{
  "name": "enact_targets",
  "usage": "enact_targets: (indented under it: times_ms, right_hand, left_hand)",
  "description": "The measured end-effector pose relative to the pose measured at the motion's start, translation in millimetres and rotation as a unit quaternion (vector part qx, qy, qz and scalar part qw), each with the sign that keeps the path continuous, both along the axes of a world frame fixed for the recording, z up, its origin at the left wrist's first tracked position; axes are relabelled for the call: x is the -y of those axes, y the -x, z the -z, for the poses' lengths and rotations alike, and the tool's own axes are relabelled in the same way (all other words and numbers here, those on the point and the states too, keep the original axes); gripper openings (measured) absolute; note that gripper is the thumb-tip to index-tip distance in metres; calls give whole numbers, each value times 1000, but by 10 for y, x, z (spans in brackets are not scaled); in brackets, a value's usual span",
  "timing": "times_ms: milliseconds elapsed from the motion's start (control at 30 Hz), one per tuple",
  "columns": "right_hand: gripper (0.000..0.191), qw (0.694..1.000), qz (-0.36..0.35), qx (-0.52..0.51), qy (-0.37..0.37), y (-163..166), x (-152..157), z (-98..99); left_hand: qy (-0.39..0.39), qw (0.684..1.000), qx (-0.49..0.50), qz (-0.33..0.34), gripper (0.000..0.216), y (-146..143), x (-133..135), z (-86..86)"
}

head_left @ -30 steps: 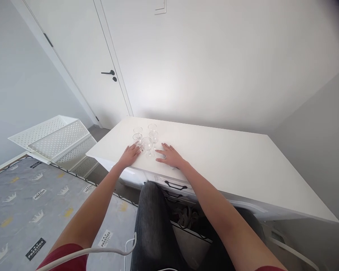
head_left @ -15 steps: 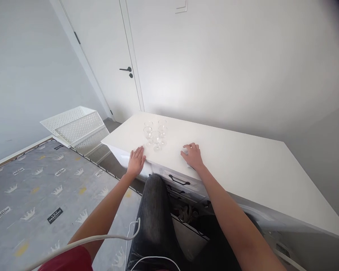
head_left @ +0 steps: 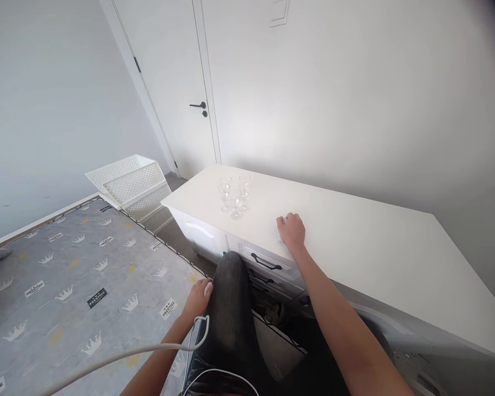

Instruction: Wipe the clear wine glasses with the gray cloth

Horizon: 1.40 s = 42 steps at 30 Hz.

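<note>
My right hand (head_left: 292, 230) rests on the white top of the dresser (head_left: 355, 242), near its front edge. Its fingers are curled round something small and pale that is mostly covered, so I cannot make out its kind. My left hand (head_left: 198, 297) is low beside my raised knee, over the edge of the mattress (head_left: 119, 275). Its fingers are curled in, and a small whitish bit shows by the thumb; what it is stays unclear. Several clear stemmed glasses (head_left: 236, 204) stand upright in a group on the left end of the dresser, apart from both hands.
Drawers with black handles (head_left: 266, 261) face my knees. A white perforated rack (head_left: 134, 187) stands behind the mattress, left of the dresser. Beyond is a white door with a black lever handle (head_left: 198, 105). A white cable (head_left: 148, 347) crosses in front of my left forearm.
My left hand has left the dresser's front edge, dropping beside my knee, its spread fingers now curled. My right hand has closed more tightly over the pale thing. The view has shifted slightly left.
</note>
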State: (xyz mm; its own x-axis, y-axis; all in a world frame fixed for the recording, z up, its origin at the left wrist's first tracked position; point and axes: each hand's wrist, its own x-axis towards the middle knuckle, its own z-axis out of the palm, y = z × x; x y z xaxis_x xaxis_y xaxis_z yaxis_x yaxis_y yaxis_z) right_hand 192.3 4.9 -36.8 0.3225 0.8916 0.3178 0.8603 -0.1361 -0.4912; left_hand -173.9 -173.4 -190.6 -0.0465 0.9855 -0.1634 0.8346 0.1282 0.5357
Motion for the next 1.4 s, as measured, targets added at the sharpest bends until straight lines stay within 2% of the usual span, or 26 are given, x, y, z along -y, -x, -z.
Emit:
enact_targets:
  times_ms: [67,167,300,400,500,567,633,700,800,867,967,1033,1133,1233,1300,1367,1400]
  right_hand:
    - [26,1000,9,-9,-5,-1,9,-21]
    - [27,1000,-1,-18,-5,-25,23,-33]
    - [21,998,-29,-40,-43,-104,-55,63]
    - [22,993,-54,-99,-26,-158,-136,166]
    - [20,991,-93,-99,-17,-187,-88,192]
    - [19,990,-118,-64,-34,-193,21,162]
    - [21,990,-127,-12,-63,-201,157,114]
    - [20,990,-125,6,-65,-228,288,65]
    - [20,992,-115,-25,-38,-335,440,-3]
    - [23,989,-141,-54,0,-461,521,-57]
    - [35,958,-265,-92,67,-719,639,-147]
    - [35,932,-334,-98,97,-893,708,-200]
    - [36,924,-359,-61,116,-1065,764,-258]
    - [14,946,-315,-42,61,-1113,770,-309]
    - [12,967,-245,-71,-3,-1116,769,-349]
    - [27,978,-140,-147,-46,-1129,774,-390]
    - [33,974,-85,-203,-60,-1143,777,-407]
  left_hand:
    - [25,998,-10,-57,39,49,197,105]
    - [50,987,-7,-153,44,224,444,172]
    - [84,968,75,-223,36,543,725,224]
    - [78,946,164,-268,37,669,857,197]
    - [57,910,241,-332,24,642,827,50]
    - [46,877,290,-381,15,573,710,-119]
    - [43,839,343,-421,16,488,537,-340]
    - [40,807,398,-434,18,398,333,-605]
    - [21,786,460,-413,20,238,11,-1054]
    - [-3,784,488,-384,21,88,-196,-1365]
    - [-74,765,554,-319,23,-236,-480,-1788]
    - [-48,745,606,-274,29,-503,-660,-2005]
    - [6,703,680,-209,38,-896,-946,-2205]
    - [25,656,728,-197,41,-1188,-1245,-2284]
    - [24,635,743,-210,45,-1301,-1422,-2295]
    - [26,616,756,-219,47,-1357,-1564,-2295]
    - [28,606,764,-218,48,-1370,-1619,-2294]
